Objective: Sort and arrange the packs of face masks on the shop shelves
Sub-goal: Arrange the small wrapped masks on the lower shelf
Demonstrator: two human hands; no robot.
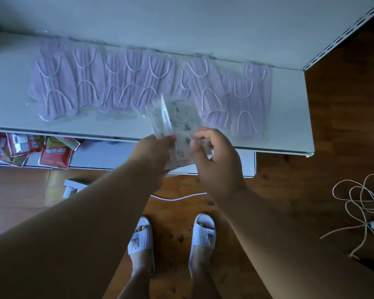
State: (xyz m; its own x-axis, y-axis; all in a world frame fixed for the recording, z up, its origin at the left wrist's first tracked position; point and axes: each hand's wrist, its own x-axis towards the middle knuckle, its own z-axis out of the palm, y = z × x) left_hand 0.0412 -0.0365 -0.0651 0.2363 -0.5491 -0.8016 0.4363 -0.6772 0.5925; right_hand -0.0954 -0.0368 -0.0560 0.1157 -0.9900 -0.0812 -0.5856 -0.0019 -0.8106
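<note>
A small stack of patterned mask packs (181,126) in clear wrappers is being held upright just above the front edge of the white shelf (289,117), fanned apart at the top. The left hand (153,152) is gripping the stack from the left, its fingers curled round the lower part, its grip closed on the packs. The right hand (216,160) is sitting at the stack's right edge with its fingers bent and its fingertips touching or pinching the wrapper; how firmly its grip is closing cannot be told, since the motion is blurring it.

Behind the held packs, a row of purple mask packs (138,83) is lying flat along the shelf, overlapping one another, with white ear loops facing up. They are running from the left part of the shelf to near its right end.

Below the shelf's left side, red snack packets (54,156) are lying in a loose pile on a lower shelf. On the wooden floor (322,169), the person's feet are standing in 2 white slippers (203,234), and a tangled white cable (363,199) is lying well to the right.
</note>
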